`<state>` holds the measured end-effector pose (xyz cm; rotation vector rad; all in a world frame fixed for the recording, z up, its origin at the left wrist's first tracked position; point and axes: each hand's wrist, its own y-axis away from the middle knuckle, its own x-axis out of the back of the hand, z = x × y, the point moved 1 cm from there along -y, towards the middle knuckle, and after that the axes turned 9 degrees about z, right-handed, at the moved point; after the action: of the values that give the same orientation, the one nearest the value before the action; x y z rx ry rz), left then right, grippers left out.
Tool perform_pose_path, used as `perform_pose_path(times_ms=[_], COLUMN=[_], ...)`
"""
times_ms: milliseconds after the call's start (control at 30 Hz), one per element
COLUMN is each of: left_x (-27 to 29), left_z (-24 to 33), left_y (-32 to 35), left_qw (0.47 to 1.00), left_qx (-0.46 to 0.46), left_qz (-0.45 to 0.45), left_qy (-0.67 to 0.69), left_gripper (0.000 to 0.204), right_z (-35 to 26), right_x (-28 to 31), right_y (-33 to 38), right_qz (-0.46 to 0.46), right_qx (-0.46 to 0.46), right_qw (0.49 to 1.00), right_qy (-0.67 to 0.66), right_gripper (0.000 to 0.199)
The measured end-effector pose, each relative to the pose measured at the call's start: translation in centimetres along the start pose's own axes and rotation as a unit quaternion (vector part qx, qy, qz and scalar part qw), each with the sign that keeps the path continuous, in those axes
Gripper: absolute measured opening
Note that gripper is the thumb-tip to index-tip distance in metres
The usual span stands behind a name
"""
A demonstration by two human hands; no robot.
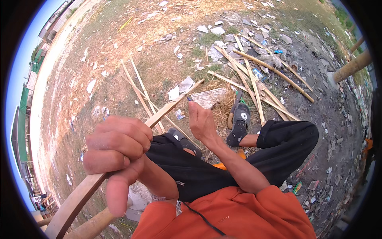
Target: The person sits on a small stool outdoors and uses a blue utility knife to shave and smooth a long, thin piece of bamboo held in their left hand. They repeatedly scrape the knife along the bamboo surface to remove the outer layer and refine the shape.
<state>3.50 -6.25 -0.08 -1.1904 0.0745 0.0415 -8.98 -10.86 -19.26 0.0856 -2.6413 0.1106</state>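
My left hand is wrapped round a long flat bamboo slat. The slat runs slantwise from the lower left up to a narrowing far end near the middle of the view. Close to that far end, my right hand is closed, thumb uppermost, on a small object with a dark blue tip. Most of this object is hidden in the fingers, so its kind cannot be told. A small gap seems to separate its tip from the slat.
Loose bamboo strips lie ahead to the left, and more strips with a round bamboo pole ahead to the right. Bamboo posts stand at the far right. A pale board lies beyond my right hand; rubble covers the ground.
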Motion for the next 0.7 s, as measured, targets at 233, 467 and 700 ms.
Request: perform_pose_path(times_ms=[233, 467, 700], left_x=[0.8, 1.7, 1.9], left_z=[0.2, 0.4, 0.3], left_y=[0.2, 0.6, 0.6], left_qw=[0.999, 0.998, 0.995], left_qx=[-0.004, 0.023, 0.026], left_qz=[0.038, 0.055, 0.093], left_qy=[0.01, 0.006, -0.032], left_gripper=[0.058, 0.059, 0.059], right_z=[-0.5, -0.2, 0.7], right_x=[-0.5, -0.9, -1.8], right_y=[-1.1, -0.5, -0.6], right_qz=[0.013, 0.025, 0.039], right_qx=[0.024, 0.051, 0.048], right_qw=[0.997, 0.998, 0.998], right_qy=[-0.066, -0.026, 0.024], right_gripper=[0.044, 0.04, 0.044])
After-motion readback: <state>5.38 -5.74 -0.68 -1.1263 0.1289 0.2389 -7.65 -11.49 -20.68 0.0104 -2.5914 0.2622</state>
